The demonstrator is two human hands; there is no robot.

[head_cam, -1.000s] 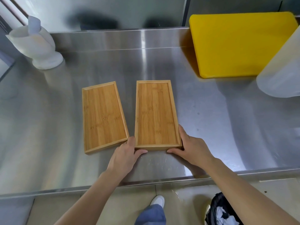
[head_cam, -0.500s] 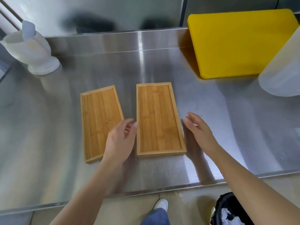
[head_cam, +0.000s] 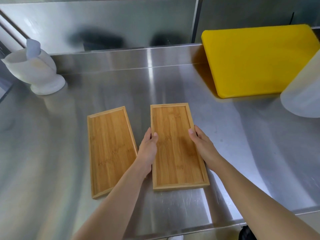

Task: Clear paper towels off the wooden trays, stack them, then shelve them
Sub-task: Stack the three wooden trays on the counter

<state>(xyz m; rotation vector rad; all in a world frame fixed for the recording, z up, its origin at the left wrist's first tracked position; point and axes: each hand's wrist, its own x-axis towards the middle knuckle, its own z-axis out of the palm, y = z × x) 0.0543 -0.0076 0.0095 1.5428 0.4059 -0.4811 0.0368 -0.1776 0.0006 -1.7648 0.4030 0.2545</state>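
Two bare wooden trays lie side by side on the steel counter (head_cam: 233,153). The right wooden tray (head_cam: 174,153) is held at both long sides: my left hand (head_cam: 148,152) grips its left rim, thumb over the edge, and my right hand (head_cam: 202,148) grips its right rim, thumb inside. The left wooden tray (head_cam: 110,149) lies angled, untouched, just left of my left hand. No paper towel shows on either tray.
A yellow cutting board (head_cam: 256,61) leans at the back right. A translucent white container (head_cam: 304,94) stands at the right edge. At the back left sits a white holder (head_cam: 34,71). A dark bin (head_cam: 245,232) shows below the counter's front edge.
Both hands left the right tray's near end, moved forward along its sides, and closed on its left and right rims. The view shifted, so the trays appear lower.
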